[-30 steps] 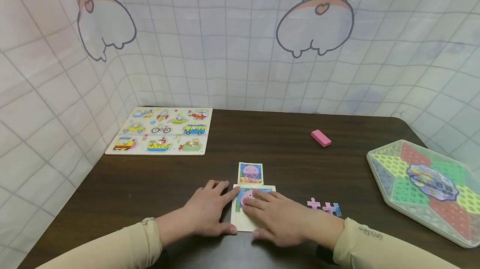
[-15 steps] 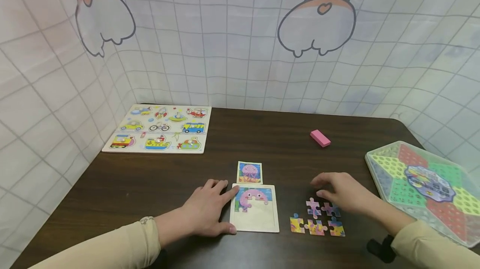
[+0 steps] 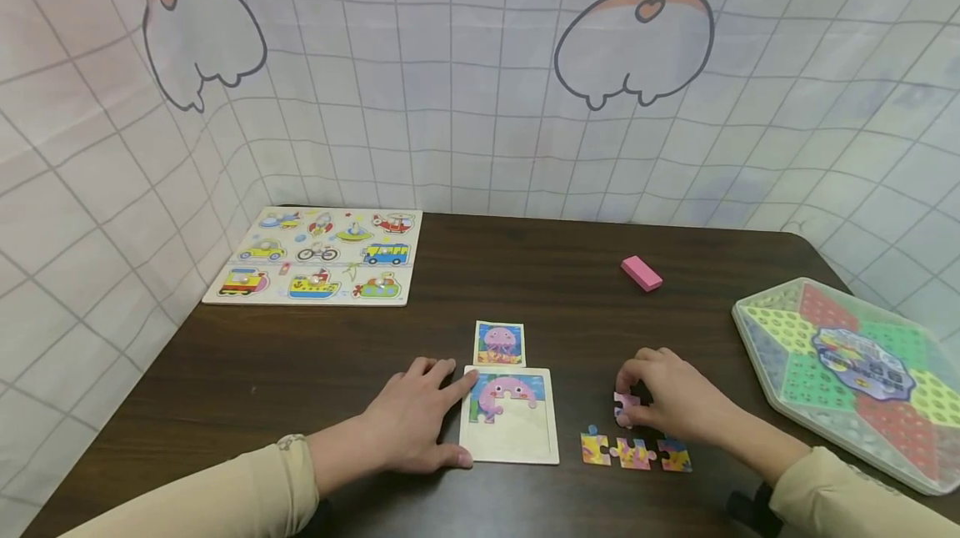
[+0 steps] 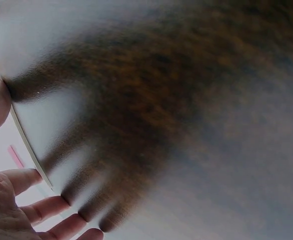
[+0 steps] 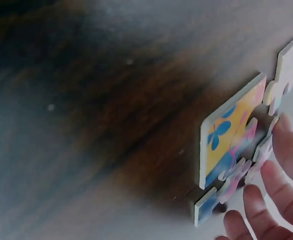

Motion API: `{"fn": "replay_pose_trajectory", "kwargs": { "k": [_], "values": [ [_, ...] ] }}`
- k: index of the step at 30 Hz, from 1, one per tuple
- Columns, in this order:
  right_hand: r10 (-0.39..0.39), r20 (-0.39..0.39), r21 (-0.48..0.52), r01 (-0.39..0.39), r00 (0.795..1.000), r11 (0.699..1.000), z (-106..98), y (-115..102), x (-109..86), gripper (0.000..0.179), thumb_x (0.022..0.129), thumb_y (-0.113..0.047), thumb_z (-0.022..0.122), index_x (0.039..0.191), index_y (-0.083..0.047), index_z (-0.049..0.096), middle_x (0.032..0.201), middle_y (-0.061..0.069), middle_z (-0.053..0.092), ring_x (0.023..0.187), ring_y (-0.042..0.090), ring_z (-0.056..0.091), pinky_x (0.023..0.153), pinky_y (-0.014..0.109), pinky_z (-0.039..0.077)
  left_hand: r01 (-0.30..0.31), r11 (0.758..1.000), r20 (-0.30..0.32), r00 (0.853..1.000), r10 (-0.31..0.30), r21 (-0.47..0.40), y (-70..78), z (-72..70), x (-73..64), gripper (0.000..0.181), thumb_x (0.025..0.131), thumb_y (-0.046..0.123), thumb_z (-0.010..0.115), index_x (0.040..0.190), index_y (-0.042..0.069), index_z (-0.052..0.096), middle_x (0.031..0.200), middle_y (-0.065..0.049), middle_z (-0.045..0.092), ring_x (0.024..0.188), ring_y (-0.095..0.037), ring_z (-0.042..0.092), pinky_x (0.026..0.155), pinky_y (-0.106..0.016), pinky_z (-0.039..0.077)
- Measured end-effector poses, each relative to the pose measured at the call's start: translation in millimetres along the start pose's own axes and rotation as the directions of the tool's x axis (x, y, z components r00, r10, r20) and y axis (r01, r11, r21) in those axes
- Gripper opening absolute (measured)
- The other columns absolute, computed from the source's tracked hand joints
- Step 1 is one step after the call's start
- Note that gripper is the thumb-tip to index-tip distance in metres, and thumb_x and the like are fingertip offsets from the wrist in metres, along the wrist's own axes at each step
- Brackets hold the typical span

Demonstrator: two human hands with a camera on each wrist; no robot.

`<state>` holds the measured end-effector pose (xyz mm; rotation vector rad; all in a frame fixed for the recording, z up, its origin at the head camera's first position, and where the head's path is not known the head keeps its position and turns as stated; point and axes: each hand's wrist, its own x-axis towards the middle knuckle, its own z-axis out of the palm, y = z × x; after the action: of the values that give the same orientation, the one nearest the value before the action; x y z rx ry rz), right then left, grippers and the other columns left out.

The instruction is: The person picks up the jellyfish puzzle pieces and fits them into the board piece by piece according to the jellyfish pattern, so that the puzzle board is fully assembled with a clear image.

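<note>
A square puzzle tray holds the joined upper pieces of a pink jellyfish picture; its lower part is bare board. Against its left edge rests my left hand, fingers spread, with thumb and index fingertip right at the rim, as the left wrist view also shows. To the right, my right hand pinches a pink and purple puzzle piece between thumb and fingers, low over the table. Just in front lie several yellow and pink puzzle pieces. In the right wrist view, a blue-cornered piece lies beside the fingers.
A small jellyfish picture card touches the tray's far edge. A vehicle peg puzzle board lies at the back left, a pink block at the back right. A hexagonal game box stands at the far right.
My right hand has left the tray, moved right to the loose pieces and come down to pinch one. Jellyfish pieces that it covered now show. My left hand stays at the tray's edge.
</note>
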<state>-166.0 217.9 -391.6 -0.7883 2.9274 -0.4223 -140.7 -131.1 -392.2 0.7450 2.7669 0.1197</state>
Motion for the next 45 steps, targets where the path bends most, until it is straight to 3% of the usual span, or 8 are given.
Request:
{"fn": "replay_pose_trajectory", "kwargs": {
  "k": [12, 19, 22, 26, 30, 34, 39, 45],
  "values": [
    [0.046, 0.006, -0.065, -0.046, 0.999, 0.997, -0.2, -1.0, 2.9, 0.043, 0.070, -0.044, 0.092, 0.094, -0.016, 0.068, 0.096, -0.003, 0.064, 0.089, 0.019, 0.058, 0.077, 0.044, 0.051, 0.010, 1.000, 0.013, 1.000, -0.010, -0.023, 0.0, 0.8, 0.6, 0.093, 0.081, 0.068, 0.072, 0.157, 0.024, 0.043, 0.157, -0.013, 0.044, 0.140, -0.036, 0.042, 0.107, -0.055, 0.046],
    [0.032, 0.007, 0.102, -0.032, 0.999, 0.994, -0.5, -13.6, 8.0, 0.039, 0.076, -0.019, 0.090, 0.101, -0.013, 0.061, 0.083, -0.007, 0.061, 0.073, 0.006, 0.053, 0.065, 0.026, 0.049, 0.009, 1.000, 0.006, 1.000, -0.008, -0.029, 0.5, -1.0, -0.6, 0.094, 0.080, 0.067, 0.074, 0.157, 0.023, 0.043, 0.156, -0.013, 0.045, 0.139, -0.036, 0.043, 0.107, -0.055, 0.047],
    [0.037, -0.014, 0.185, -0.034, 0.999, 0.982, -1.3, -23.4, 12.5, 0.032, 0.081, -0.007, 0.085, 0.103, -0.012, 0.062, 0.083, -0.006, 0.062, 0.072, 0.006, 0.053, 0.065, 0.023, 0.050, 0.006, 1.000, 0.003, 1.000, -0.006, -0.027, 0.3, -1.4, -1.1, 0.095, 0.079, 0.067, 0.075, 0.157, 0.023, 0.043, 0.156, -0.014, 0.045, 0.139, -0.036, 0.043, 0.106, -0.055, 0.047],
    [0.120, -0.016, 0.333, -0.108, 0.993, 0.937, -2.6, -44.7, 24.4, 0.019, 0.087, -0.006, 0.079, 0.101, -0.011, 0.067, 0.083, -0.003, 0.068, 0.073, 0.009, 0.059, 0.069, 0.026, 0.054, 0.005, 1.000, -0.003, 1.000, -0.005, -0.021, 0.3, -1.3, -1.4, 0.095, 0.079, 0.067, 0.075, 0.157, 0.022, 0.043, 0.156, -0.014, 0.045, 0.139, -0.036, 0.043, 0.106, -0.055, 0.047],
    [0.169, 0.077, 0.485, -0.185, 0.983, 0.855, 2.3, -70.8, 39.8, 0.011, 0.088, -0.014, 0.080, 0.094, -0.008, 0.073, 0.074, 0.000, 0.069, 0.067, 0.012, 0.061, 0.064, 0.028, 0.054, 0.003, 1.000, -0.006, 1.000, -0.003, -0.018, 0.9, -0.7, -1.2, 0.094, 0.080, 0.067, 0.075, 0.156, 0.022, 0.044, 0.155, -0.014, 0.045, 0.139, -0.037, 0.043, 0.106, -0.055, 0.047],
    [0.174, 0.172, 0.556, -0.242, 0.970, 0.795, 13.4, -90.2, 53.2, 0.013, 0.088, -0.017, 0.081, 0.086, -0.006, 0.075, 0.065, 0.002, 0.069, 0.057, 0.010, 0.061, 0.055, 0.028, 0.052, 0.003, 1.000, 0.000, 1.000, -0.003, -0.021, 0.5, 0.8, -1.0, 0.094, 0.081, 0.068, 0.073, 0.157, 0.023, 0.043, 0.156, -0.014, 0.045, 0.139, -0.036, 0.044, 0.106, -0.055, 0.047],
    [0.254, 0.222, 0.559, -0.336, 0.941, 0.758, 21.5, -103.5, 61.8, 0.014, 0.087, -0.015, 0.082, 0.081, -0.005, 0.074, 0.062, 0.003, 0.069, 0.053, 0.008, 0.065, 0.051, 0.024, 0.049, -0.001, 1.000, -0.011, 1.000, 0.001, -0.018, 0.6, 0.8, -1.3, 0.094, 0.080, 0.068, 0.074, 0.156, 0.022, 0.044, 0.155, -0.014, 0.046, 0.139, -0.036, 0.044, 0.105, -0.055, 0.047],
    [0.315, 0.253, 0.537, -0.403, 0.915, 0.741, 21.5, -110.7, 66.7, 0.017, 0.085, -0.013, 0.084, 0.077, -0.005, 0.071, 0.062, 0.004, 0.070, 0.052, 0.010, 0.067, 0.048, 0.021, 0.047, -0.001, 1.000, -0.018, 1.000, 0.001, -0.003, 0.2, 0.3, -1.7, 0.095, 0.080, 0.069, 0.074, 0.156, 0.022, 0.044, 0.154, -0.014, 0.046, 0.138, -0.036, 0.044, 0.105, -0.055, 0.048]
  ]
}}
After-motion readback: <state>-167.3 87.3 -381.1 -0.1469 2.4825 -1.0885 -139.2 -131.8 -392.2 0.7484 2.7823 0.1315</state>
